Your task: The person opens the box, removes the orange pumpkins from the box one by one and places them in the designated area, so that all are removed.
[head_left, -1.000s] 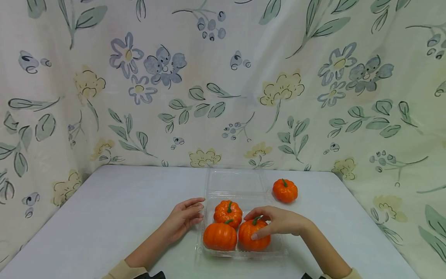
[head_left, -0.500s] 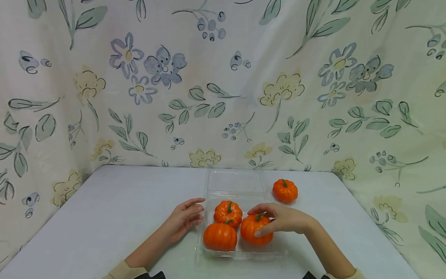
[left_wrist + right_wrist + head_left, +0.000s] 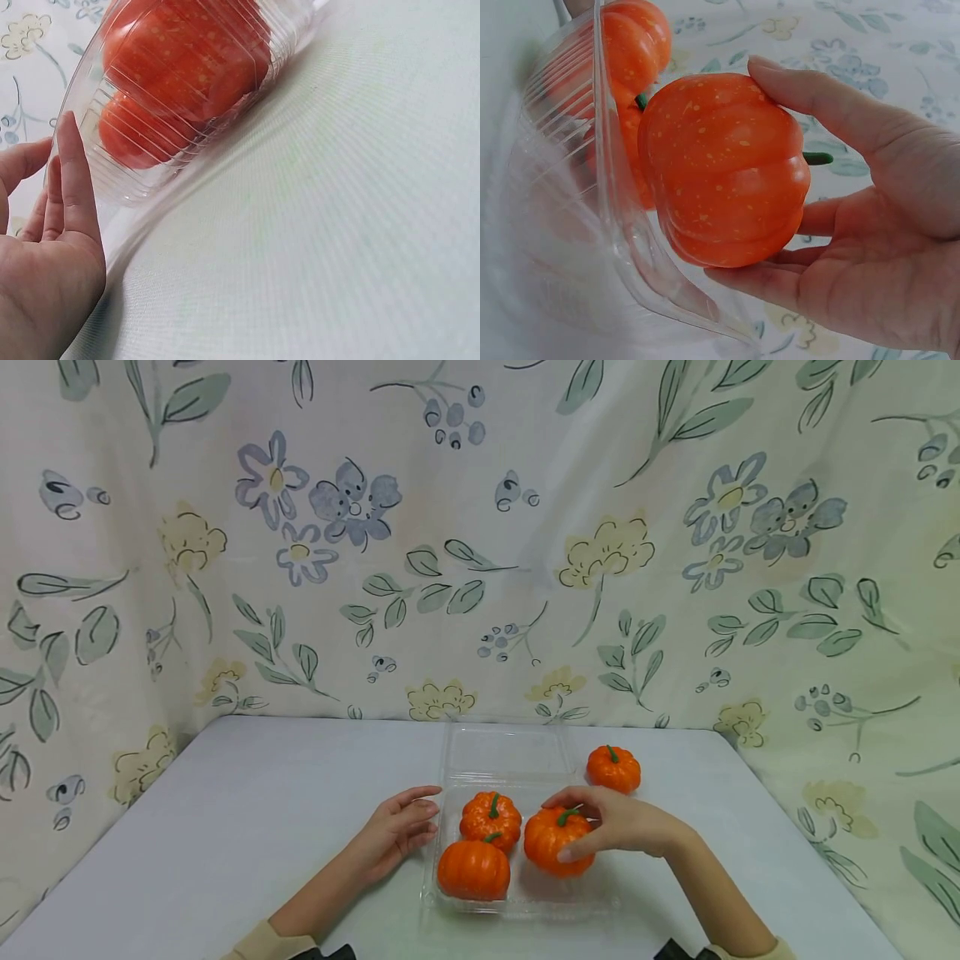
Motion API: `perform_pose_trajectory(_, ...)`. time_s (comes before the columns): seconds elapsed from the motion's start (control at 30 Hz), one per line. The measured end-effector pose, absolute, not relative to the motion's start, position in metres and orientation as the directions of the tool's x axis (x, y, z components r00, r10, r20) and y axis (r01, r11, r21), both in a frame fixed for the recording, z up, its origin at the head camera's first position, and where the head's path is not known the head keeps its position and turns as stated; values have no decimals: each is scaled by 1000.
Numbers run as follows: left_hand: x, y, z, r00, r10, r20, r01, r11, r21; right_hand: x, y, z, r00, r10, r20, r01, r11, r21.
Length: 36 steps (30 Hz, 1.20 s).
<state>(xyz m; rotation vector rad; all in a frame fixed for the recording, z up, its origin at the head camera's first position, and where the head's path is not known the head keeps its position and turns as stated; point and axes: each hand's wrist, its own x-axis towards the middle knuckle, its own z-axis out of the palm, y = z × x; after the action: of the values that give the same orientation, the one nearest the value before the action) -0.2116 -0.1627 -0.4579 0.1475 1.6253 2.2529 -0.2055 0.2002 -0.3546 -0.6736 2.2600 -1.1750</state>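
Observation:
A small orange pumpkin (image 3: 551, 843) with a green stem is gripped by my right hand (image 3: 626, 825), thumb on its near side and fingers on its far side. In the right wrist view this pumpkin (image 3: 724, 172) is raised beside the rim of a clear plastic clamshell box (image 3: 619, 240). Two more pumpkins sit in the box's left half, a ribbed one (image 3: 474, 870) in front and a speckled one (image 3: 491, 818) behind. My left hand (image 3: 397, 833) stays at the box's left wall, its fingers extended along the rim; the left wrist view shows those fingers (image 3: 75, 180) against the clear plastic.
Another orange pumpkin (image 3: 613, 768) stands on the white table (image 3: 315, 777), behind and right of the box. The box's clear lid (image 3: 506, 750) lies folded back toward the floral curtain (image 3: 450, 568) at the table's far edge.
My right hand has lifted the pumpkin from the box's front right part, moving it up and slightly right. The left hand and the other pumpkins have stayed in place.

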Motion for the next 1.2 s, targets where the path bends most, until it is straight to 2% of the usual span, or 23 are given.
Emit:
perform_pose_trajectory(0.43, -212, -162, -459, -931, 344, -123, -224, -272, 936, -205, 208, -347, -803, -576, -156, -186, 489, -852)
perform_pose_trajectory(0.83, -212, -162, -460, -931, 343, -123, -223, -271, 936, -207, 220, -343, -806, -580, -122, -206, 466, -860)
perform_pose_trajectory(1.2, -213, -163, -460, -930, 344, -128, -232, -279, 932, -210, 233, -340, -787, -611, -84, -207, 390, -897)
